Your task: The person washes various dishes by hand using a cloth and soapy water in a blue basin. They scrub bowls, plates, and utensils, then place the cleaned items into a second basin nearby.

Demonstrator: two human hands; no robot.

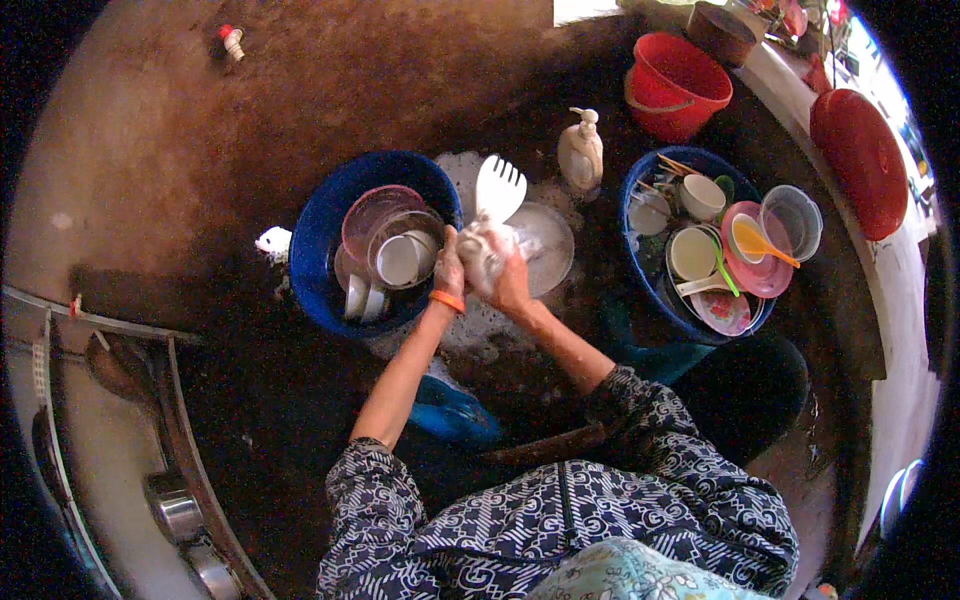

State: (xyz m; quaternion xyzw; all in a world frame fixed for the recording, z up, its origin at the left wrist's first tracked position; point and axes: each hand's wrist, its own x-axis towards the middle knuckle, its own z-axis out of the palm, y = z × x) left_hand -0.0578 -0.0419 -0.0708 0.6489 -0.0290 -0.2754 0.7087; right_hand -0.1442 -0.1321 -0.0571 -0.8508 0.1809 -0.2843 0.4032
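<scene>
A white pronged serving spoon (501, 190) points away from me, its lower part lost in suds between my hands. My left hand (451, 265), with an orange band at the wrist, closes on its handle end. Wrapped around the foamy part, my right hand (512, 283) presses a soapy white wad (484, 250), perhaps a cloth or scrubber. Under and beside the hands lies a shallow round basin (553, 255) with foam. To the left, a blue tub (308, 235) holds pink and clear bowls and white cups (398, 259).
On the right, another blue tub (632, 270) is piled with bowls, chopsticks and spoons. A pump bottle (580, 155) and a red bucket (672, 95) stand farther back. Metal pots (175, 508) sit at lower left. My blue shoe (450, 412) is close to the basin.
</scene>
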